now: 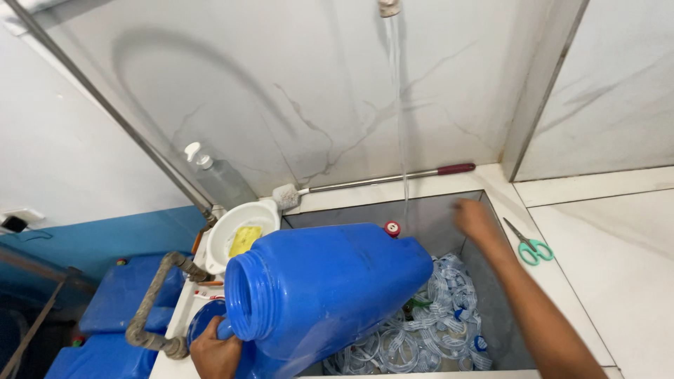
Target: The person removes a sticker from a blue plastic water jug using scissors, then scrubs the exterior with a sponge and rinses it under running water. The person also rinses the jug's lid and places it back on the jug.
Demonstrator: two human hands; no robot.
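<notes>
- Blue containers (pixel 116 309): stacked at the lower left, below the counter edge; a rough hose loop (pixel 151 302) hangs in front of them.
- Clear bottle (pixel 221 179) and white bowl (pixel 242 231): both stand at the wall, the bowl holding a yellow sponge (pixel 244 240).
- Left hand (pixel 214 354): clenched around the handle of the blue jug (pixel 330 288), just beside its wide mouth.
- Blue jug: tipped on its side over the sink (pixel 484 295), mouth open and uncapped, facing the camera; a small red-capped spout sits at its far end.
- Long brush (pixel 372 182): lies along the back ledge, red grip to the right.
- Water stream (pixel 400 119): runs from the tap above, falling close behind the jug; judged an early stage, since rinsing appears not yet finished.
- Right hand (pixel 474 219): blurred, raised over the sink's far corner, holding nothing visible; open or closed cannot be told.
- Plastic rings (pixel 421 330): heaped in the sink.
- Green scissors (pixel 530 245): on the counter, right.
</notes>
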